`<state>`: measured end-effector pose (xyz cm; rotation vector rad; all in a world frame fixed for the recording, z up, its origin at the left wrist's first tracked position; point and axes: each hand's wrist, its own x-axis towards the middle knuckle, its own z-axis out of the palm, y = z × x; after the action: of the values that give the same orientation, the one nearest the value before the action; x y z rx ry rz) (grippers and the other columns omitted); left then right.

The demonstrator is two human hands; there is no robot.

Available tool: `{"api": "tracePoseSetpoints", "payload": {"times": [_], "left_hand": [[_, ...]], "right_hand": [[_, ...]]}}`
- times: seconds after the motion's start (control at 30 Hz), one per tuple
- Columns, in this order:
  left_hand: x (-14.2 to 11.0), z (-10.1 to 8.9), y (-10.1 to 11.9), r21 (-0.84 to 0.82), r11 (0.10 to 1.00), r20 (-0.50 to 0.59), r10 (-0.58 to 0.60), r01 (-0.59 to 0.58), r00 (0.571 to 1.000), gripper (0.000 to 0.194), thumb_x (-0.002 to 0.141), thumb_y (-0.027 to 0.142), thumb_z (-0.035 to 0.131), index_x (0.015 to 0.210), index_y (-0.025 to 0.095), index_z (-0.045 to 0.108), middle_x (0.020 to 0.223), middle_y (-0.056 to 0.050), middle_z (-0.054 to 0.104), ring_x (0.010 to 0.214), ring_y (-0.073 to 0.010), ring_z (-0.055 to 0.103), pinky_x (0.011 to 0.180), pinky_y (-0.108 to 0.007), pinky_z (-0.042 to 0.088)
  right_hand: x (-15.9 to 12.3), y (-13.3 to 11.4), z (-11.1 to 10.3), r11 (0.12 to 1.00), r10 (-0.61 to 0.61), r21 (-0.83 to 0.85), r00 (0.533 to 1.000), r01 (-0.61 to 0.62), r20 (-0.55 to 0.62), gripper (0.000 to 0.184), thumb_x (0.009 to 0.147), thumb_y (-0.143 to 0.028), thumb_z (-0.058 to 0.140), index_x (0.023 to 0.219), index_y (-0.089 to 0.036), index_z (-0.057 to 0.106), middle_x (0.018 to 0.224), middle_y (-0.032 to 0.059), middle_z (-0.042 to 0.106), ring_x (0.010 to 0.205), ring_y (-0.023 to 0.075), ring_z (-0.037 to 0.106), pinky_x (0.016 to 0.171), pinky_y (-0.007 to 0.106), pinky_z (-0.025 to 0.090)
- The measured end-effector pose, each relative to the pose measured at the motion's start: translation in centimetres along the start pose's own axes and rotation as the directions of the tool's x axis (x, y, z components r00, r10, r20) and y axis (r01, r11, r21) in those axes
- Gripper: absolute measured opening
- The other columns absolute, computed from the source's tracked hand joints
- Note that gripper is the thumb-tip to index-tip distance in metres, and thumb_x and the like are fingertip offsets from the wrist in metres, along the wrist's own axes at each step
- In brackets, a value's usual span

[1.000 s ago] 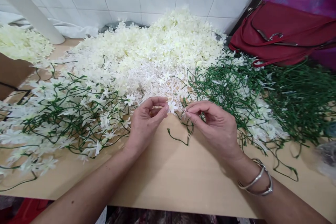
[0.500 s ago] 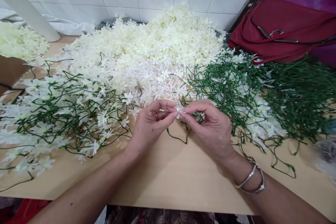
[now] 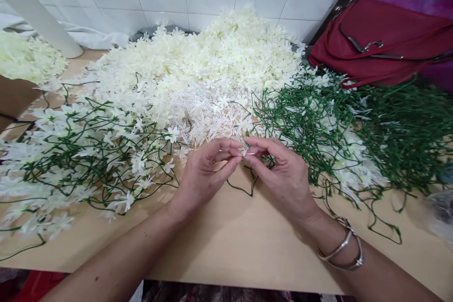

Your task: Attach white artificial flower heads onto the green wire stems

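My left hand point(image 3: 207, 172) and my right hand point(image 3: 279, 174) meet fingertip to fingertip above the wooden table point(image 3: 240, 240). Both are pinched closed on one small white artificial flower point(image 3: 245, 151) between them. A thin green stem point(image 3: 247, 184) curls on the table just under my right fingers. Right behind my hands lies a heap of loose white stamen pieces point(image 3: 208, 113). A large pile of cream petals point(image 3: 212, 61) rises behind that.
Green stems with white flowers attached point(image 3: 78, 155) spread over the left. Bare and partly filled green stems point(image 3: 354, 122) lie tangled at right. A dark red bag point(image 3: 382, 42) stands at back right, a white tube point(image 3: 38, 19) at back left against the tiled wall.
My hands have drawn together until the fingertips touch. The small white flower, first held by my left fingers alone, is now pinched between both hands.
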<state>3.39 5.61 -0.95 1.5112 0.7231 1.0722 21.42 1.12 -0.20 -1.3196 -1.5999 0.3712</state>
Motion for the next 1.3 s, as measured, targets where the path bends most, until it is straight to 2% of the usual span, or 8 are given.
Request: {"api": "tracePoseSetpoints", "payload": {"times": [0.2,0.37,0.5,0.63,0.73,0.87,1.07,1.3], "left_hand": [[-0.1,0.1,0.7,-0.012,0.999,-0.011,0.034,-0.034,0.999,0.014,0.092,0.019,0.076,0.106,0.021,0.072,0.104,-0.003,0.078,0.097,-0.0149,0.08,0.095,-0.026,0.063],[0.0,-0.1,1.3,-0.061,0.998,-0.129,-0.023,0.015,0.991,0.014,0.095,0.028,0.075,0.107,0.021,0.072,0.103,-0.004,0.079,0.101,-0.0158,0.078,0.094,-0.025,0.061],[0.3,-0.4,1.0,0.027,1.0,-0.271,0.016,-0.01,0.963,0.015,0.099,0.03,0.07,0.11,0.02,0.071,0.102,-0.004,0.079,0.098,-0.0145,0.076,0.091,-0.025,0.059],[0.4,-0.6,0.5,0.164,0.986,-0.286,0.059,-0.012,0.956,0.014,0.1,0.029,0.067,0.11,0.02,0.07,0.103,-0.005,0.078,0.097,-0.016,0.074,0.089,-0.028,0.058],[0.3,-0.7,0.2,0.416,0.902,-0.214,0.218,-0.113,0.952,0.009,0.1,0.02,0.065,0.107,0.021,0.071,0.1,-0.003,0.077,0.091,-0.0148,0.072,0.084,-0.027,0.057],[0.1,-0.6,-0.2,0.651,0.691,0.033,0.386,-0.313,0.922,0.019,0.099,0.009,0.061,0.108,0.023,0.07,0.105,-0.003,0.073,0.097,-0.0152,0.071,0.085,-0.028,0.057],[0.5,-1.0,-1.0,0.835,0.536,-0.067,0.32,-0.123,0.945,0.017,0.101,0.025,0.064,0.116,0.019,0.069,0.116,-0.012,0.064,0.107,-0.0261,0.066,0.092,-0.043,0.057],[1.1,-0.8,-1.4,0.884,0.465,-0.051,0.216,-0.056,0.975,0.016,0.099,0.035,0.069,0.103,0.019,0.074,0.117,-0.011,0.065,0.109,-0.0298,0.063,0.096,-0.047,0.049]], "right_hand": [[0.3,-0.1,-0.5,0.984,-0.165,-0.079,0.986,0.162,-0.038,0.013,0.095,-0.014,0.07,0.092,-0.025,0.075,0.095,0.0039,0.074,0.094,0.0216,0.067,0.086,0.041,0.053],[0.1,-0.1,-0.2,0.992,-0.042,0.114,0.999,0.045,-0.031,0.014,0.096,-0.013,0.067,0.089,-0.025,0.071,0.118,0.0069,0.077,0.109,0.022,0.073,0.097,0.044,0.056],[0.1,0.1,0.1,0.948,0.075,0.308,0.997,-0.077,0.018,0.011,0.095,-0.015,0.07,0.089,-0.025,0.069,0.108,0.0049,0.08,0.105,0.0209,0.075,0.096,0.042,0.057],[0.8,0.4,-0.3,0.923,0.152,0.364,0.987,-0.126,-0.043,0.011,0.092,-0.019,0.075,0.086,-0.024,0.067,0.095,0.0035,0.076,0.094,0.019,0.073,0.089,0.037,0.058],[1.5,0.7,-1.2,0.936,0.161,0.333,0.98,-0.116,-0.114,0.01,0.091,-0.017,0.074,0.087,-0.024,0.068,0.092,0.0031,0.074,0.09,0.0181,0.071,0.086,0.034,0.059],[1.9,1.1,-2.1,0.961,0.151,0.261,0.967,-0.094,-0.204,0.011,0.089,-0.015,0.074,0.087,-0.024,0.069,0.089,0.0025,0.073,0.085,0.0181,0.07,0.084,0.034,0.059],[1.8,1.5,-2.0,0.961,0.19,0.236,0.962,-0.142,-0.195,0.01,0.089,-0.016,0.073,0.087,-0.024,0.068,0.087,0.0021,0.071,0.084,0.0188,0.069,0.082,0.034,0.057],[0.9,1.5,-0.9,0.979,0.159,0.134,0.987,-0.157,-0.006,0.008,0.089,-0.018,0.069,0.085,-0.023,0.067,0.085,0.0014,0.071,0.082,0.0186,0.067,0.075,0.031,0.052]]}}
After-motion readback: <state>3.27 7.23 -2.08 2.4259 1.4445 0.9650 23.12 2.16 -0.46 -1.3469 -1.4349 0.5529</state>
